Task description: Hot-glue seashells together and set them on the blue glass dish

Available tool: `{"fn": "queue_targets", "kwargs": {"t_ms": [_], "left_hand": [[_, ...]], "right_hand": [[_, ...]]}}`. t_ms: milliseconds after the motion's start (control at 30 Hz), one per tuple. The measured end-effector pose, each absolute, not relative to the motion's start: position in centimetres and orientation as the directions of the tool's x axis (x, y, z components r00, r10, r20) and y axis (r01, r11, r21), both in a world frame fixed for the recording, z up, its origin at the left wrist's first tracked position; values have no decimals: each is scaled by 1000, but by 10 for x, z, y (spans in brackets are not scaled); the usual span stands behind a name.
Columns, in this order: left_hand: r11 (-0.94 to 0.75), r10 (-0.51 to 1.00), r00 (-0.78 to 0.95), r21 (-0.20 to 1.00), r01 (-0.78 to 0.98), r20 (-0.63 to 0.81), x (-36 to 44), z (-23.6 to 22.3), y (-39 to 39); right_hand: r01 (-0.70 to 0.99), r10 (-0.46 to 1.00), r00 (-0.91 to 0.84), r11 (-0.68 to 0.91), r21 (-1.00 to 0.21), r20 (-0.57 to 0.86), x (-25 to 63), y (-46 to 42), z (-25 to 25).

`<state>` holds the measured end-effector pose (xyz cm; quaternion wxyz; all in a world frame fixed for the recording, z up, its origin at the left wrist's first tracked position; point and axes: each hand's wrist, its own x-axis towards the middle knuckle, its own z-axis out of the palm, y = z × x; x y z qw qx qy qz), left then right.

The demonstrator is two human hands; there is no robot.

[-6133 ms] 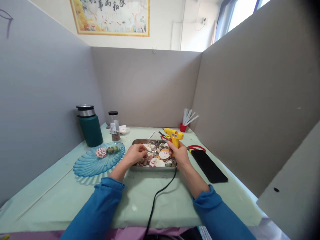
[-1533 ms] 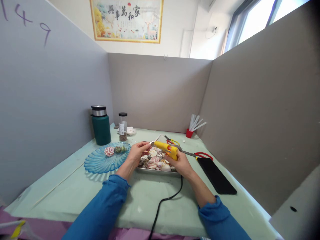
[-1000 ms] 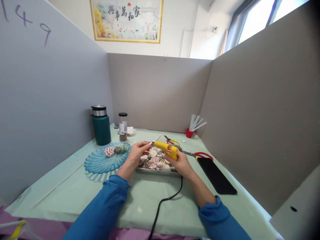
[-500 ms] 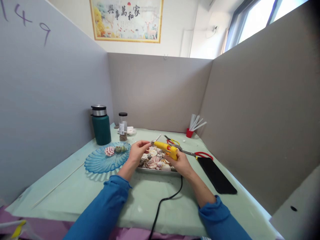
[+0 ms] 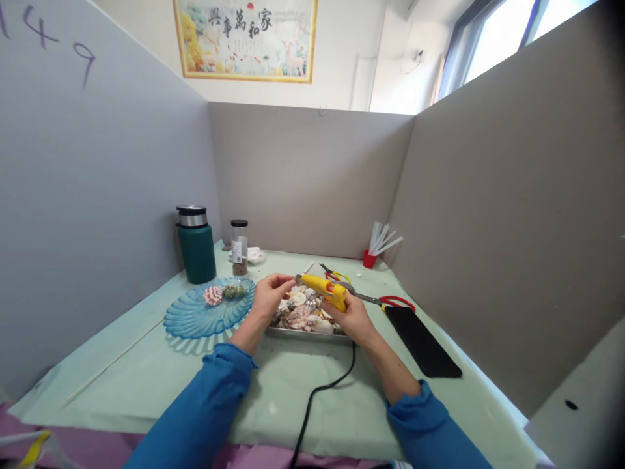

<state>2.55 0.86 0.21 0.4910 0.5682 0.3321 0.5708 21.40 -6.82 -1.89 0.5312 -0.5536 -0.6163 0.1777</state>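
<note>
My right hand (image 5: 354, 317) is wrapped round the grip of a yellow hot glue gun (image 5: 317, 285), whose nozzle points left. At that nozzle, the fingertips of my left hand (image 5: 268, 298) are pinched together; whatever they hold is too small to make out. Below both hands lies a metal tray (image 5: 307, 334) heaped with seashells (image 5: 300, 317). Left of my left hand is a blue scalloped glass plate (image 5: 195, 320), carrying a striped red-and-white shell (image 5: 213, 296) and greenish spiral shells (image 5: 233, 292) in a row.
A green bottle (image 5: 196, 251) and a clear jar (image 5: 239, 249) stand back left. Scissors (image 5: 398, 301), a black phone (image 5: 422, 342) and a red cup of glue sticks (image 5: 370, 259) are on the right. A black cord (image 5: 312, 397) crosses the front. Grey partitions (image 5: 312, 182) enclose the table.
The whole view has shifted very slightly. Both hands and the glue gun keep practically the same position, nozzle at the left fingertips.
</note>
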Motion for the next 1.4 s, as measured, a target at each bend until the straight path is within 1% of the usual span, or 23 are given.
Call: {"fn": "queue_targets", "kwargs": {"t_ms": [133,333,533,967,1400], "left_hand": [[-300,939,121,938,-176,323,26,3,8],[-313,936,116,936,-163,333,26,2,9],[-323,933,113,933,-160,343,26,1,10],[-343,927,108,928,-147,360,25,-1,11],[-343,927,108,929,-141,359,26,-1,12]], "right_hand": [[493,887,150,315,-811,436,214,-68,-18],[514,882,117,339,-788,456,214,-69,-19],[514,892,95,336,-789,442,214,-70,-18],[538,882,138,315,-782,450,215,-67,-19],[533,881,111,338,-776,460,214,-67,-20]]}}
